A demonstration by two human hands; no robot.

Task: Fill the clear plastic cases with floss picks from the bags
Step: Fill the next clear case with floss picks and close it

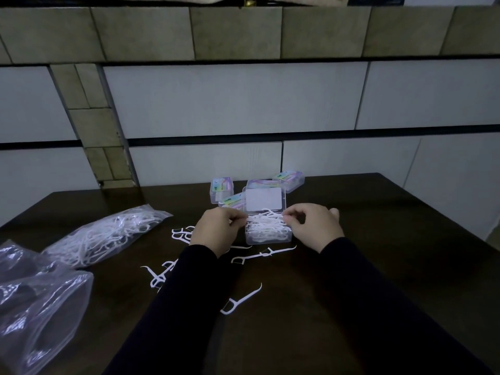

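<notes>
Between the hands, an open clear case is seen on the desk, heaped with white floss picks that rise above its rim; its lid stands up behind them. The left hand is curled and pinches the pile at its left end, and the right hand is curled and pinches it at the right end.

The main risk is judged to be overfilling: with the picks standing proud of the rim, some could be squeezed out over the sides when pressed, or caught under the lid so that it cannot be closed. The tangle of hooked ends could also drag extra picks out if either hand is lifted. The light case could be pushed across the smooth desk by uneven pressure.

Loose picks are scattered just nearer than the hands and under the left wrist, where they could be swept off by a sleeve. Left of the left hand a bag holding more picks is laid, and further left and nearer, an apparently empty bag. Beyond the hands, about 4 labelled cases are grouped.

The desk is dark, glossy wood. Behind it a wall of pale and beige tiles is seen, in dim light.
</notes>
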